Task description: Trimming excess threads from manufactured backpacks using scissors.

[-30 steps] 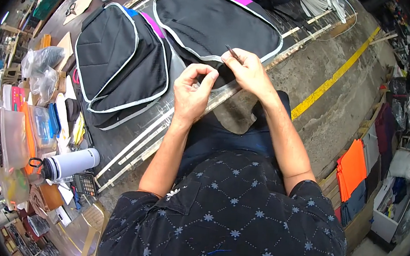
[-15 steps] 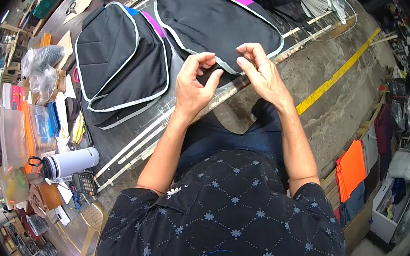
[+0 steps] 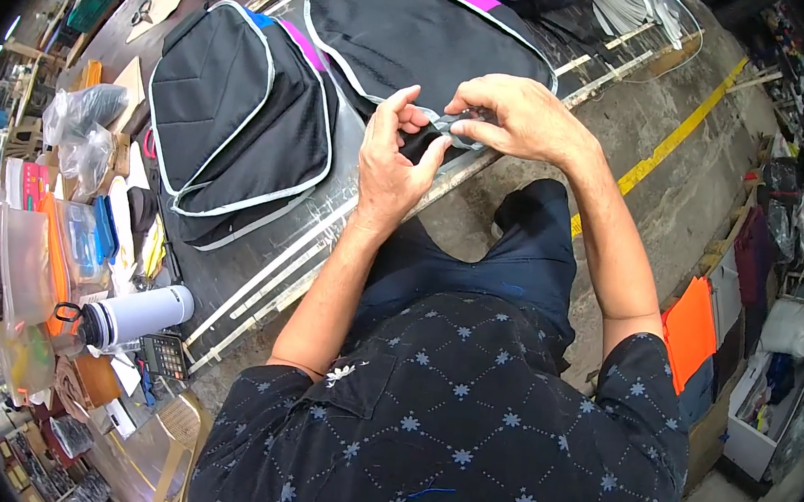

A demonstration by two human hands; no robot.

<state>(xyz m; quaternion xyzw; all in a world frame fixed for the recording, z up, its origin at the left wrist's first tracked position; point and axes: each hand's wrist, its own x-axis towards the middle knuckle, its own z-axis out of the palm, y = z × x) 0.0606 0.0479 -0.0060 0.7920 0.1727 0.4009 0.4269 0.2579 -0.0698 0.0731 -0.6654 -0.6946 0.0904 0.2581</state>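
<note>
A large black bag (image 3: 395, 40) with pale grey edge binding and a purple strip lies on the dark table, its near corner toward me. At that corner my right hand (image 3: 524, 119) is closed, thumb and fingers pinching the bag's grey-bound edge. My left hand (image 3: 393, 167) is beside the same corner, its fingers curled but apart from the thumb. The left thumb tip is close to the binding; whether it touches, I cannot tell. A second black bag (image 3: 230, 115), also grey-bound with purple and blue bits, lies on the table to the left.
Left on the table are a pale lidded bottle (image 3: 145, 317), a calculator (image 3: 164, 356), clear plastic bags (image 3: 83, 119) and scissors (image 3: 141, 16). Pale strips (image 3: 264, 300) run along the table's near edge. Orange sheets (image 3: 690, 330) and a white bin (image 3: 767, 412) stand right.
My right hand has turned inward and moved left and slightly down, closing on the bound edge. My left hand has shifted a little right. The bags stay in place.
</note>
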